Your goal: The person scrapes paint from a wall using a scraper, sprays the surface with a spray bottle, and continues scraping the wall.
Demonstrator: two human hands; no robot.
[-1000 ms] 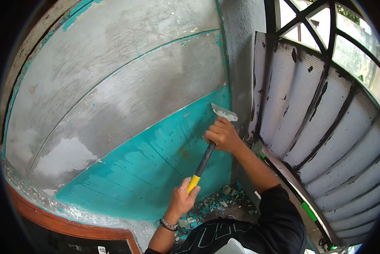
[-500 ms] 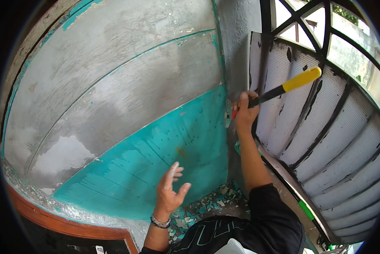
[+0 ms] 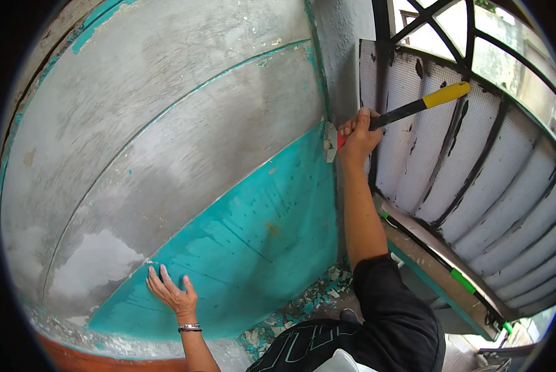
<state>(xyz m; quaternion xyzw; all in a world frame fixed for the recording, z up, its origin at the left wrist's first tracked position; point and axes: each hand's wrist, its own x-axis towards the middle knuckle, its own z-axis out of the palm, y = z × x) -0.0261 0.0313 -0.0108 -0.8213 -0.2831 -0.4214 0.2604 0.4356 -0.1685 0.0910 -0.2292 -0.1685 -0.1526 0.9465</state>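
My right hand (image 3: 360,137) is closed around a long-handled paint scraper (image 3: 414,110) with a black and yellow handle. A bit of red shows by my fingers, and the scraper's flat blade (image 3: 331,144) is against the right edge of the wall, at the upper corner of the teal paint (image 3: 247,217). Some pale flakes appear on the blade. My left hand (image 3: 173,295) has its fingers spread on the wall, near the top border of the teal area, and holds nothing. A bracelet circles that wrist.
Bare grey wall (image 3: 185,149) lies above the teal paint. Paint chips (image 3: 309,304) litter the floor below. At the right stands a metal gate (image 3: 470,161) with black bars, and a brown-red ledge (image 3: 104,358) runs along the lower left.
My left hand has moved left and down, from mid-air onto the wall. My right hand has gone up slightly with the scraper, and its blade now shows at the teal paint's edge.
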